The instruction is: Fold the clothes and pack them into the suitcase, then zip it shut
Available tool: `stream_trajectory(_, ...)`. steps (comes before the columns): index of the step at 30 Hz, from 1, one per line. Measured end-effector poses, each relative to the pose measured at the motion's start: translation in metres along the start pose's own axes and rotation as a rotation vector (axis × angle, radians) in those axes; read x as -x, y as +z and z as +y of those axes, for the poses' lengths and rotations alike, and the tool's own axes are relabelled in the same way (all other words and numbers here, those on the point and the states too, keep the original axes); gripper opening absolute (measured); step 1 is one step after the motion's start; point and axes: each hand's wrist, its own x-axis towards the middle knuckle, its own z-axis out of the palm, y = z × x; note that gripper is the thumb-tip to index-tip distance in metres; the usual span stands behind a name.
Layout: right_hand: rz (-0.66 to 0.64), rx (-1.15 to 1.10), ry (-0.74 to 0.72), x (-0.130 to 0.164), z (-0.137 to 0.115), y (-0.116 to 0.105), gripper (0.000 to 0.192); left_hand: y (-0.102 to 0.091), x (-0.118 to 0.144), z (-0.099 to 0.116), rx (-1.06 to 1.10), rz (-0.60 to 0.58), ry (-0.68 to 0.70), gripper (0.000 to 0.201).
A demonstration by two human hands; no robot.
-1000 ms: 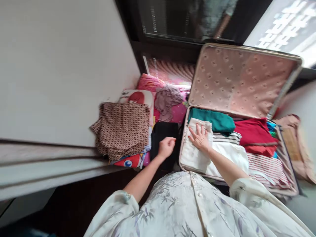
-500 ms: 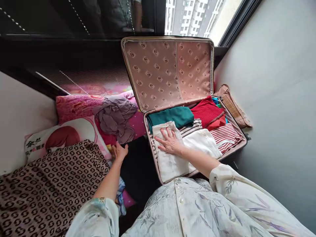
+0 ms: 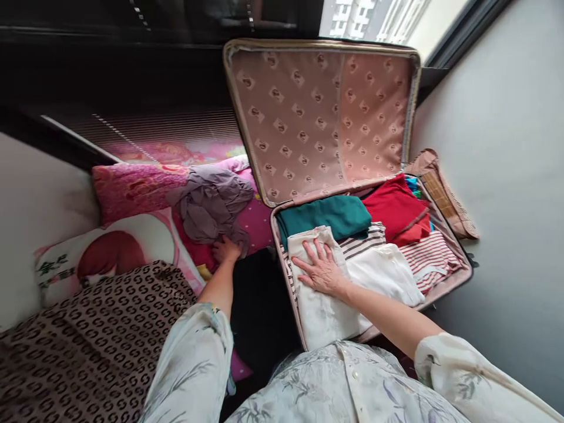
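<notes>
My right hand (image 3: 324,273) lies flat with spread fingers on a folded white garment (image 3: 324,320) inside the open suitcase (image 3: 293,311). Beside that garment are a white top (image 3: 385,273), a black-striped piece (image 3: 359,241) and a red-striped garment (image 3: 432,258). Behind them sit a folded dark green garment (image 3: 326,214) and a red ribbed one (image 3: 392,205). To the left, my left hand (image 3: 228,251) touches the lower edge of a crumpled mauve-grey garment (image 3: 214,202), over red cloth (image 3: 187,238). Its fingers are partly hidden and blurred, so their grip is unclear.
A brown patterned cloth (image 3: 101,341) covers the lower left. Behind it lie a printed white pillow (image 3: 150,244) and a pink pillow (image 3: 132,191). The suitcase lid (image 3: 326,123) stands raised before the window. A tan bundle (image 3: 445,194) sits between suitcase and wall.
My left hand has moved forward and right onto the edge of the mauve-grey garment. My right hand stays on the folded white garment. The view has shifted, so the suitcase appears larger and farther right.
</notes>
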Motion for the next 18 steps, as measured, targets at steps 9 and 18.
stream_trajectory(9, -0.014, 0.019, 0.03, -0.002, -0.002, 0.003, 0.06, 0.0, -0.033, -0.008, 0.087, 0.084, -0.127, 0.028)
stream_trajectory(18, -0.01, 0.073, 0.048, -0.002, -0.001, 0.008, 0.06, -0.031, -0.054, -0.004, 0.423, 0.038, -0.098, 0.03)
